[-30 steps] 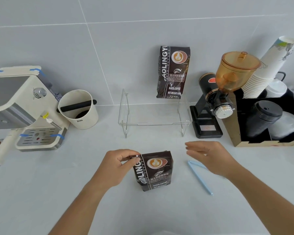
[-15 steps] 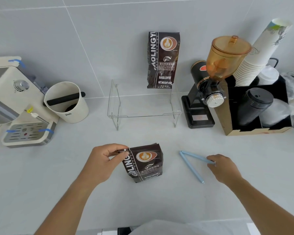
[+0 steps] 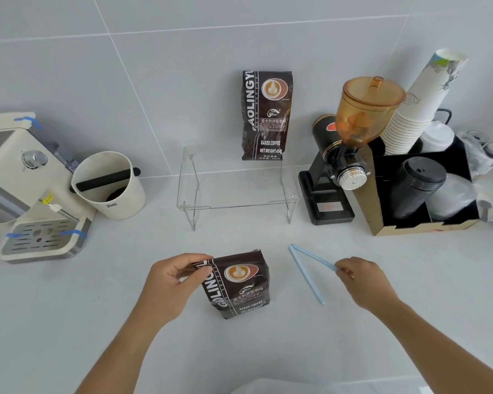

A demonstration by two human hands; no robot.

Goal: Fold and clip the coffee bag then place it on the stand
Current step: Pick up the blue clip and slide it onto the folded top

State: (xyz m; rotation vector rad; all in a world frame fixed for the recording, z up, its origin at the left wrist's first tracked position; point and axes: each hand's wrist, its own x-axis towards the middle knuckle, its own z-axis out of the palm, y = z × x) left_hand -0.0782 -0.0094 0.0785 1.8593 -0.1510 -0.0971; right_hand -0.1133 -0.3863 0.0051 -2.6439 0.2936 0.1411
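The folded coffee bag stood on the worktop, in front of the clear stand and well short of it. The left hand pinched the bag's folded top at its left corner, thumb and fingers closed on the fold. To the right of the bag lay the blue clip, its two arms splayed open in a V on the worktop. The right hand had its fingertips closed on the end of one arm of the clip, the arm farther from the bag; whether the clip was lifted at all could not be told.

A second coffee bag stood at the back right of the stand, against the wall, leaving the stand's left and front free.

The fold was held at one corner only, so the likeliest trouble seemed to be the stiff foil springing open at the free right end while the clip was being brought across. The clip, gripped by the tip of one arm, might swing or slip from the fingers, and would probably have to slide along the full width of the fold to catch it. If it bit only part of the fold, the bag could unroll when lifted. Setting the bag down carelessly on the stand might also knock the standing bag over.
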